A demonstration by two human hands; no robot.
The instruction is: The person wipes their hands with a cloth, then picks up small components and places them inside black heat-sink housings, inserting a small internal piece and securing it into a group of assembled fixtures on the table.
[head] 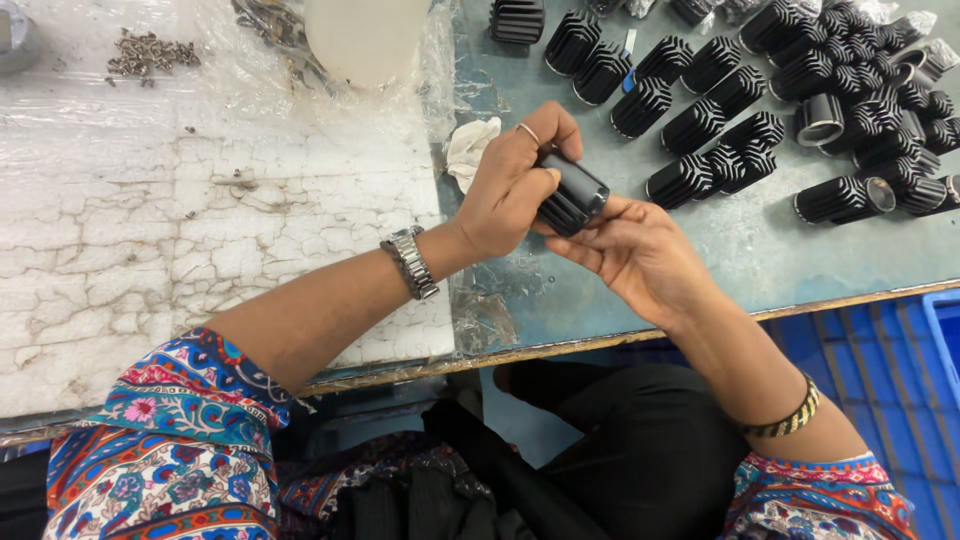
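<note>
- Two bare hands meet over the desk point(700, 270), both clamped on one black finned cylinder point(572, 194).
- Far left, a small heap of metal screws point(150, 55) lies on the cracked white sheet point(200, 230) under clear plastic wrap.
- A pale plastic container point(365, 35) stands at the top edge of that sheet; what is in it cannot be told.
- A crumpled white rag point(470, 148) lies on the desk just beside the left hand.
- The left hand point(505, 190), with a ring on one finger and a metal watch point(409, 262) on the wrist, closes its fingers over the top of the cylinder.
- The cylinder is short and dark, with ribbed fins down its side and a smooth, shiny end cap facing up and right; it is held above the desk, between the two hands.
- The right hand point(635, 250) cups the cylinder from below, palm up, fingers curled to it; a dark and gold bangle point(790, 418) sits on that forearm.
- Right of the hands, a large pile of like black finned parts point(800, 100) lies loose on the desk, some showing open metal-rimmed ends.
- A blue crate point(890, 370) sits below the desk edge at the far right.
</note>
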